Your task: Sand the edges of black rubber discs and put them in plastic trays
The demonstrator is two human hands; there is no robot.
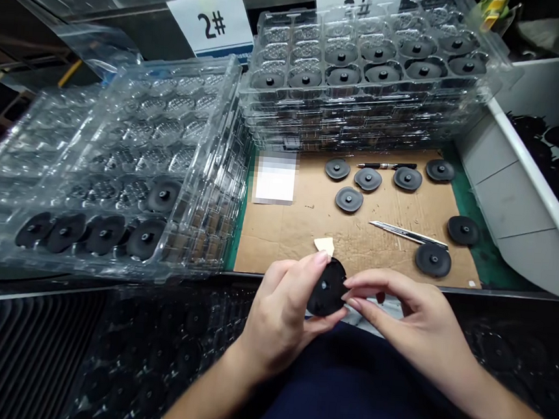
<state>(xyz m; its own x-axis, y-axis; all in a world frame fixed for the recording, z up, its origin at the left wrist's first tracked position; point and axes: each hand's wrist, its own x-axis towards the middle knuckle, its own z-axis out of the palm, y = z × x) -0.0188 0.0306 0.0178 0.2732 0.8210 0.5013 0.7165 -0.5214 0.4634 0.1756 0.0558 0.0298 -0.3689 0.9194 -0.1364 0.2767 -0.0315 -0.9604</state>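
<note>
My left hand [283, 304] grips a round black rubber disc [327, 289] by its edge, thumb on top and fingers beneath. The disc has a small raised hub at its centre and is held over the table's front edge. At its right rim, the thumb and index finger of my right hand [398, 305] are pinched together; whether they hold the rim or a small bit on it I cannot make out. A small cream-coloured scrap [324, 245] shows just beyond my left thumb. Similar black discs [349, 200] lie loose on the cardboard [302, 231].
A craft knife [407, 234] and a pen [386, 166] lie among the discs. Stacked clear plastic trays, partly filled with discs, stand at the left [135, 119] and back [288, 106]. A white bin wall [521, 185] bounds the right. Paper signs marked 2# [212, 24] stand behind.
</note>
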